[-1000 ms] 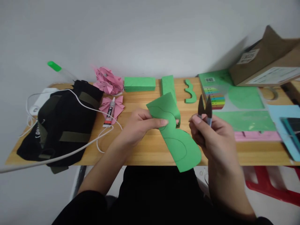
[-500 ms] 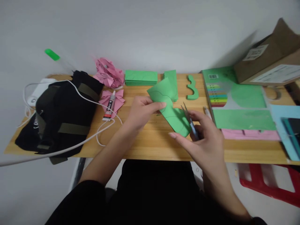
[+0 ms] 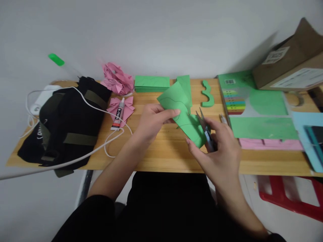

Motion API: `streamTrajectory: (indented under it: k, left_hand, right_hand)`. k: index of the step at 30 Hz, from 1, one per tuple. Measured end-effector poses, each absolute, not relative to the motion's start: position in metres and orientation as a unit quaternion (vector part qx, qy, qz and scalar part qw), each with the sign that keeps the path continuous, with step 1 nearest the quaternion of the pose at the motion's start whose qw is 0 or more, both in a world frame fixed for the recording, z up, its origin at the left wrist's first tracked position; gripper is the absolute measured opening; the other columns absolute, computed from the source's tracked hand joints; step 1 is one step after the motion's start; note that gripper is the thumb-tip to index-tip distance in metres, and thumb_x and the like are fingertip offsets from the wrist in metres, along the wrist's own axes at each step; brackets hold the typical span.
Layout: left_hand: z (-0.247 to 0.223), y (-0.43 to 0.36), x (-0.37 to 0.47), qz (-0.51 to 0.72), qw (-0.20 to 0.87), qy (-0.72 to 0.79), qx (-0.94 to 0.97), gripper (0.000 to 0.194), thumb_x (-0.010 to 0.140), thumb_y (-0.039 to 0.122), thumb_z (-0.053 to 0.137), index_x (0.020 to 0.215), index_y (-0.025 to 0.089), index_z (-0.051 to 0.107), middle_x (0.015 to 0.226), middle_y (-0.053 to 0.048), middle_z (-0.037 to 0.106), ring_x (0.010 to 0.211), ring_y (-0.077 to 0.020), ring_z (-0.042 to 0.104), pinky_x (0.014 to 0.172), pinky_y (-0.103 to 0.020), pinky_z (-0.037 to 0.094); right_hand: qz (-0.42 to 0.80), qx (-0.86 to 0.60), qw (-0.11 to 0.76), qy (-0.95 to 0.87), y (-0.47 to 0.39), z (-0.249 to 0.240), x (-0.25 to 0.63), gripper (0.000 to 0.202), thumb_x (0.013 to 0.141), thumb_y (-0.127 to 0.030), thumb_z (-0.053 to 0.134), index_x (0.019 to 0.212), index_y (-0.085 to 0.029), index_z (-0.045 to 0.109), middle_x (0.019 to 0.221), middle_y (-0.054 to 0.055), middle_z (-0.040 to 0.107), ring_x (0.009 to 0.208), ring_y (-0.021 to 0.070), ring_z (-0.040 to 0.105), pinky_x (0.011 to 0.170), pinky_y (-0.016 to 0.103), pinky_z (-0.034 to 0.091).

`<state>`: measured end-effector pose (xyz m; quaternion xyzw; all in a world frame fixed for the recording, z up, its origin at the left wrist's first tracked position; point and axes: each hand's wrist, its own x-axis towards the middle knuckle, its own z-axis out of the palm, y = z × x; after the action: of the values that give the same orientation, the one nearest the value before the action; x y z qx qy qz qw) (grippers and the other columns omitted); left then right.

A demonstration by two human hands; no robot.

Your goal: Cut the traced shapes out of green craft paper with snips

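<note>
A green sheet of paper [image 3: 188, 126] with curved pencil lines is pinched in my left hand [image 3: 157, 119], thumb on top. Its right edge carries a cut notch. My right hand [image 3: 222, 144] is closed around a pair of scissors [image 3: 205, 129], blades pointing up and slightly parted, close to the sheet's right edge. The right thumb touches or nearly touches the sheet's lower corner. Behind the held sheet lie more green paper pieces [image 3: 185, 84]. Farther right is a wavy green cut-out [image 3: 207, 94].
A black bag [image 3: 73, 124] and white cable [image 3: 88, 104] lie at left. Beside them are crumpled pink paper [image 3: 117, 79], a glue tube [image 3: 118, 116] and a folded green paper stack [image 3: 151, 84]. A paper pack [image 3: 262, 126] and cardboard box [image 3: 292, 60] occupy the right.
The green sheet has flattened and tilted slightly, showing its notch more clearly. The scissors have turned a little in my right hand, their blades slightly more apart. My left hand keeps its hold.
</note>
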<state>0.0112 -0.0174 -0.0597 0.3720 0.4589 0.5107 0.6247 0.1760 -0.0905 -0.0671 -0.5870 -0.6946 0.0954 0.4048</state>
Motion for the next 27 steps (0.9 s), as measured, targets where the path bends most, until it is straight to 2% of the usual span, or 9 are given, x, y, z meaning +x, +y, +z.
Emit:
streamTrajectory:
  k: [6, 11, 13, 16, 18, 20, 23, 25, 27]
  left_hand:
    - [-0.06, -0.02, 0.012, 0.51, 0.638, 0.441, 0.371, 0.011, 0.062, 0.022, 0.08, 0.059, 0.015, 0.072, 0.063, -0.001, 0.072, 0.059, -0.0142, 0.068, 0.065, -0.03, 0.06]
    - [-0.061, -0.02, 0.011, 0.516, 0.631, 0.443, 0.374, 0.016, 0.059, 0.024, 0.083, 0.052, 0.016, 0.071, 0.055, 0.0, 0.069, 0.054, -0.011, 0.063, 0.06, -0.025, 0.055]
    - [-0.061, -0.02, 0.009, 0.515, 0.627, 0.441, 0.383, 0.015, 0.058, 0.024, 0.084, 0.052, 0.017, 0.072, 0.056, 0.0, 0.071, 0.056, -0.011, 0.064, 0.06, -0.024, 0.054]
    - [-0.061, -0.018, 0.005, 0.499, 0.638, 0.421, 0.408, 0.012, 0.06, 0.024, 0.085, 0.059, 0.017, 0.076, 0.064, -0.002, 0.075, 0.061, -0.0133, 0.068, 0.065, -0.025, 0.056]
    - [-0.06, -0.017, 0.002, 0.482, 0.651, 0.399, 0.43, 0.012, 0.062, 0.026, 0.086, 0.064, 0.017, 0.078, 0.068, -0.004, 0.076, 0.067, -0.0171, 0.072, 0.071, -0.03, 0.059]
    - [-0.06, -0.015, -0.002, 0.468, 0.665, 0.37, 0.449, 0.013, 0.065, 0.028, 0.085, 0.069, 0.017, 0.08, 0.072, -0.005, 0.078, 0.075, -0.0214, 0.075, 0.078, -0.035, 0.061]
    - [-0.059, -0.014, -0.005, 0.464, 0.667, 0.352, 0.464, 0.011, 0.068, 0.028, 0.084, 0.071, 0.018, 0.08, 0.075, -0.005, 0.078, 0.077, -0.0232, 0.076, 0.079, -0.037, 0.062]
    - [-0.059, -0.014, -0.007, 0.462, 0.662, 0.358, 0.469, 0.012, 0.067, 0.028, 0.085, 0.071, 0.018, 0.08, 0.076, -0.005, 0.078, 0.076, -0.0228, 0.076, 0.078, -0.037, 0.062]
    - [-0.059, -0.015, -0.008, 0.459, 0.653, 0.366, 0.479, 0.013, 0.067, 0.029, 0.086, 0.07, 0.018, 0.08, 0.077, -0.006, 0.079, 0.075, -0.0225, 0.076, 0.078, -0.036, 0.062]
  right_hand:
    - [0.064, -0.585, 0.401, -0.702, -0.091, -0.067, 0.172, 0.04, 0.083, -0.028, 0.071, 0.12, -0.018, 0.06, 0.101, 0.012, 0.069, 0.083, 0.0251, 0.066, 0.065, 0.038, 0.057]
    - [0.051, -0.586, 0.414, -0.695, -0.095, -0.072, 0.17, 0.04, 0.084, -0.028, 0.071, 0.121, -0.018, 0.061, 0.1, 0.013, 0.069, 0.082, 0.0252, 0.067, 0.065, 0.039, 0.057]
    - [0.105, -0.585, 0.431, -0.679, -0.096, -0.074, 0.172, 0.046, 0.08, -0.032, 0.076, 0.122, -0.019, 0.061, 0.103, 0.012, 0.07, 0.083, 0.0253, 0.067, 0.066, 0.039, 0.058]
    - [0.296, -0.576, 0.489, -0.585, -0.095, -0.073, 0.178, 0.047, 0.076, -0.037, 0.081, 0.117, -0.024, 0.065, 0.101, 0.008, 0.071, 0.074, 0.021, 0.066, 0.059, 0.034, 0.056]
    - [0.413, -0.561, 0.526, -0.489, -0.093, -0.07, 0.182, 0.034, 0.078, -0.039, 0.079, 0.107, -0.024, 0.07, 0.088, 0.005, 0.07, 0.063, 0.0166, 0.062, 0.049, 0.028, 0.05]
    - [0.481, -0.551, 0.536, -0.421, -0.09, -0.066, 0.186, 0.024, 0.079, -0.04, 0.078, 0.095, -0.023, 0.073, 0.069, 0.0, 0.063, 0.049, 0.0118, 0.051, 0.038, 0.023, 0.038]
    - [0.511, -0.542, 0.528, -0.407, -0.087, -0.061, 0.189, 0.015, 0.079, -0.036, 0.077, 0.084, -0.023, 0.075, 0.056, -0.005, 0.05, 0.041, 0.0075, 0.034, 0.034, 0.021, 0.023]
    - [0.496, -0.536, 0.528, -0.433, -0.087, -0.058, 0.19, 0.009, 0.08, -0.031, 0.076, 0.079, -0.022, 0.075, 0.057, -0.004, 0.053, 0.043, 0.0081, 0.039, 0.035, 0.021, 0.027]
    - [0.473, -0.534, 0.529, -0.461, -0.087, -0.056, 0.19, 0.007, 0.08, -0.025, 0.076, 0.074, -0.022, 0.075, 0.061, -0.002, 0.061, 0.049, 0.0096, 0.048, 0.041, 0.022, 0.037]
